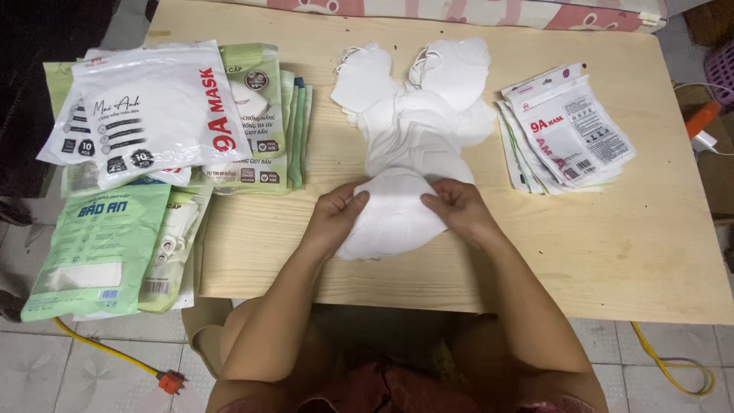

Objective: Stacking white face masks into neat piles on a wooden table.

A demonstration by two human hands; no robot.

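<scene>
Roughly left to right across the pale wooden table (612, 252). Far left: a heap of flat packets overhanging the table edge, with a green-and-white packet (95, 248) lowest and a large white packet (153, 111) on top. Just beside it, more green packets (267, 115) are fanned in a stack, partly under the white one.

Centre: a loose pile of white masks (417, 99), ear loops showing at the far end. The pile runs toward the person and ends at a small stack of white masks (390, 218) near the front edge of the table.

Left hand (336, 218): closed on the left side of that stack, thumb on top, fingers curled under or behind (cannot tell which). Right hand (459, 208): gripping the stack's right side, thumb and fingertips pinching the upper edge. Both hands hold the same stack, which rests on or just above the table; contact with the surface is unclear.

Right of centre: a fanned stack of white packets with red print (566, 134), well apart from the hands.

Floor: a yellow cable (99, 346) with an orange plug at lower left.
</scene>
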